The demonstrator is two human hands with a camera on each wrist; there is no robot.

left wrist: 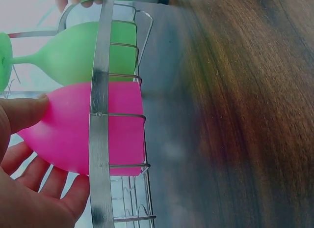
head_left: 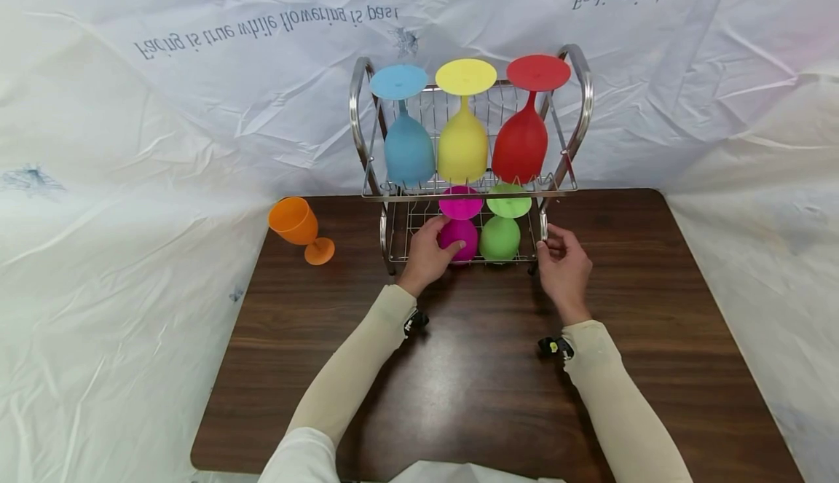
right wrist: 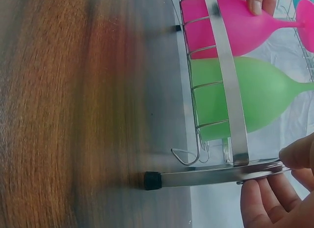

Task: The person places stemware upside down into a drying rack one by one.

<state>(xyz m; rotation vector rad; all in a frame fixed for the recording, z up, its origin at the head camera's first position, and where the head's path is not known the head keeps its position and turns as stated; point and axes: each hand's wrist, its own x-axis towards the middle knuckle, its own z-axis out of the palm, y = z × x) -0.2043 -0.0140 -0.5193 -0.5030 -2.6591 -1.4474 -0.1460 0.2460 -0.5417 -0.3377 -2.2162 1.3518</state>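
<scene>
On the lower shelf of a two-tier metal dish rack, a magenta goblet stands upside down, with my left hand gripping its bowl, thumb in front and fingers round the far side. Right beside it is an upside-down green goblet. My right hand holds the rack's right leg between thumb and fingers. Blue, yellow and red goblets stand inverted on the upper shelf.
An orange goblet stands upright on the dark wooden table, left of the rack. White printed sheeting hangs behind the table and at its sides. The rack's leg ends in a black foot.
</scene>
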